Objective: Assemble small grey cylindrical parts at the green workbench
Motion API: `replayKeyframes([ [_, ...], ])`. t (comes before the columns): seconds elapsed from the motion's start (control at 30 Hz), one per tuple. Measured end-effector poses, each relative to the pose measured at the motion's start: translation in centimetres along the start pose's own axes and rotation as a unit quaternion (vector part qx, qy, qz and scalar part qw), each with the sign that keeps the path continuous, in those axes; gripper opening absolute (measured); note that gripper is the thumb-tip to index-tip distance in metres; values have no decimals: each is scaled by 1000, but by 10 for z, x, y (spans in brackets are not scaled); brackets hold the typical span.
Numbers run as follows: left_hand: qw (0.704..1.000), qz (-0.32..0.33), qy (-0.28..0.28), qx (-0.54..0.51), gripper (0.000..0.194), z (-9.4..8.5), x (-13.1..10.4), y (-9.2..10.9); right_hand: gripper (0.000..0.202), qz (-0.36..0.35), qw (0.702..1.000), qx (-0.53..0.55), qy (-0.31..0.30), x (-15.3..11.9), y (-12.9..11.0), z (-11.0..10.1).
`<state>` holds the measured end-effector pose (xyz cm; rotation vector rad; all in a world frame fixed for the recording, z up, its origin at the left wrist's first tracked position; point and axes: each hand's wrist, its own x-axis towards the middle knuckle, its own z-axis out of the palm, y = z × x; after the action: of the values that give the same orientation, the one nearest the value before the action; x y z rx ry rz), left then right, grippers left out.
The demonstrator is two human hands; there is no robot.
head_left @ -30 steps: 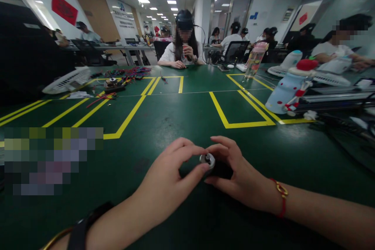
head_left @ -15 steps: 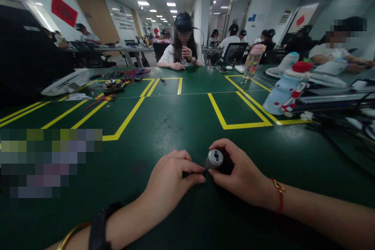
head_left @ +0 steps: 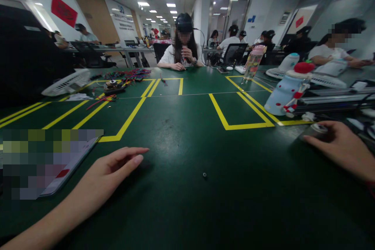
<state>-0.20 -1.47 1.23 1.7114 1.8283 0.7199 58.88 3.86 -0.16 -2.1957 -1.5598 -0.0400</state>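
Note:
My right hand (head_left: 340, 144) is at the right side of the green table (head_left: 175, 215), its fingers around a small silver metal cylinder (head_left: 318, 129) with a round end face. Blur hides the cylinder's details, and I cannot tell whether it touches the tabletop. Over the left part of the table, my left hand (head_left: 118, 168) holds nothing; its index finger points forward and the thumb lies a little apart below it. Between the two hands, a tiny dark ring-like part (head_left: 204, 175) with a light centre lies on the table.
A tablet-like device (head_left: 73, 168), partly blurred out, lies left of my left hand. Tangled wires (head_left: 137, 74) are at the far left. A blue bottle (head_left: 279, 93) and a pink-lidded bottle (head_left: 254, 62) stand to the right. A person (head_left: 183, 52) sits opposite.
My hands have moved apart: the right carried the metal cylinder to the far right, the left drew back leftward with its fingers parted. The tiny part now shows on the table where they met.

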Motion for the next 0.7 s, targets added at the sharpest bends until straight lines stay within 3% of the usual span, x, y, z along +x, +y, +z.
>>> replayKeyframes([
  [0.1, 1000, -12, 19, -9, 47, 3, -2, 1, 77, -64, 994, -56, 66, -3, -7, -1],
  [0.17, 1000, -4, 23, -9, 48, 6, -2, 4, 76, -168, 976, -79, 112, -19, -38, 3],
  [0.2, 1000, 1, 23, -6, 47, 7, -1, 5, 72, -225, 966, -71, 106, -32, -60, 6],
  [0.23, 1000, 5, 23, -3, 46, 7, 0, 5, 66, -283, 955, -44, 79, -46, -85, 10],
  [0.3, 1000, 8, 10, 4, 45, 6, 3, 4, 53, -357, 932, 20, -49, -78, -136, 19],
  [0.4, 1000, 15, -16, 18, 44, 4, 6, -1, 47, -407, 890, 97, -183, -116, -199, 33],
  [0.47, 999, 23, -24, 24, 43, 2, 6, -3, 34, -423, 866, 134, -231, -127, -223, 38],
  [0.53, 999, 29, -27, 27, 43, 2, 7, -5, 23, -428, 855, 158, -248, -125, -227, 38],
  [0.6, 999, 30, -30, 28, 43, 2, 7, -6, 21, -415, 868, 171, -213, -112, -214, 31],
  [0.7, 999, 29, -36, 17, 43, 3, 7, -3, 24, -375, 916, 137, -45, -77, -167, 10],
])
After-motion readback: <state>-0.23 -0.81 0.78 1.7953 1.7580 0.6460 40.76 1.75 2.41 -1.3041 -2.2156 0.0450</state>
